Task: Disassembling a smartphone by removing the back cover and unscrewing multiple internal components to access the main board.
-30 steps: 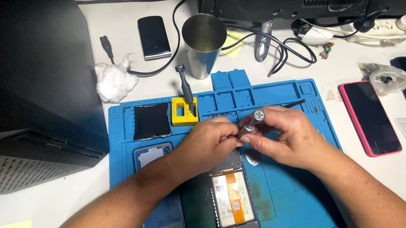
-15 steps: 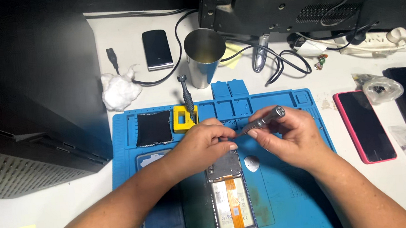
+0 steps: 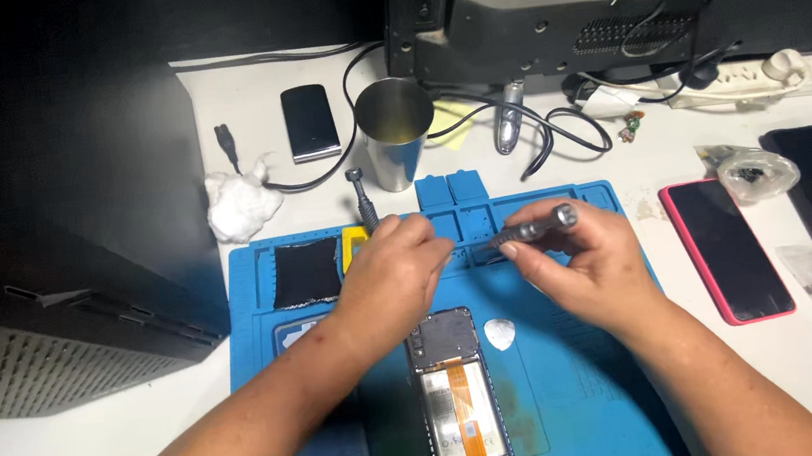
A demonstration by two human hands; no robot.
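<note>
Grey metal screwdriver (image 3: 532,228), pinched in right hand (image 3: 581,265) over far middle of blue mat (image 3: 586,410); fingers closed narrow round knurled barrel. Likely light, rigid, slim, prone to rolling; best held mid-barrel. Long axis nearly level, cap end right and slightly far, tip left toward left hand (image 3: 393,275), whose fingertips meet at tip, contents hidden. Opened phone (image 3: 460,403) just nearer, lengthwise near-to-far, probably fragile inside.
</note>
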